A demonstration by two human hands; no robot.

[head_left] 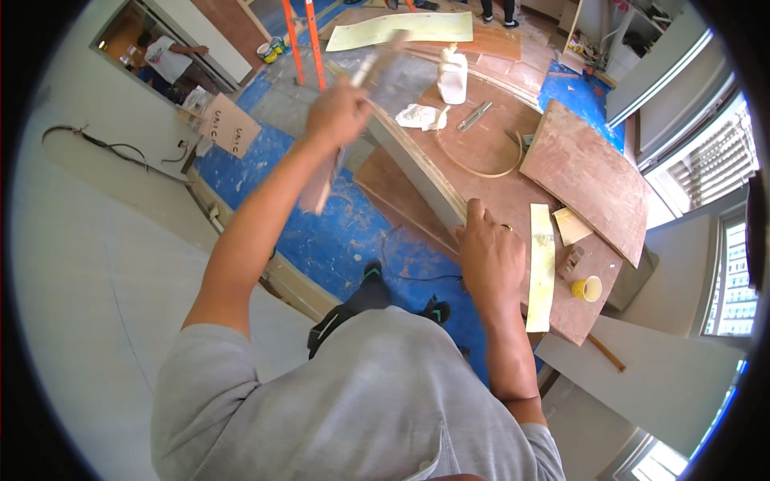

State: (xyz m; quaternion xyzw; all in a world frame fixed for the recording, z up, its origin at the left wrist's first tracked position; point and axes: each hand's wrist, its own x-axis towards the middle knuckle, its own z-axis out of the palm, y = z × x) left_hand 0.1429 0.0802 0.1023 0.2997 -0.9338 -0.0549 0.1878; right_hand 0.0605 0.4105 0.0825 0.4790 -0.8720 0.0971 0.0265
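Observation:
My left hand point(338, 119) is wrapped round a long, narrow wooden strip point(321, 180), smeared by motion and held at a slant near the far end of a board. That board point(421, 172) stands on its long edge along the left side of the work table, with a pale face and a layered wood edge on top. My right hand point(493, 256) grips the board's near end, its fingertips partly hidden. Right of that hand lies a pale yellow strip point(541, 268) with brown marks.
On the brown tabletop point(481, 140) are a white bottle point(452, 76), a utility knife point(474, 117), a crumpled white cloth point(419, 116), a curved edging strip point(481, 173), a brown panel point(589, 180), a hand plane point(572, 262) and a yellow cup point(587, 289). An orange ladder point(303, 44) stands beyond. Other people are farther off.

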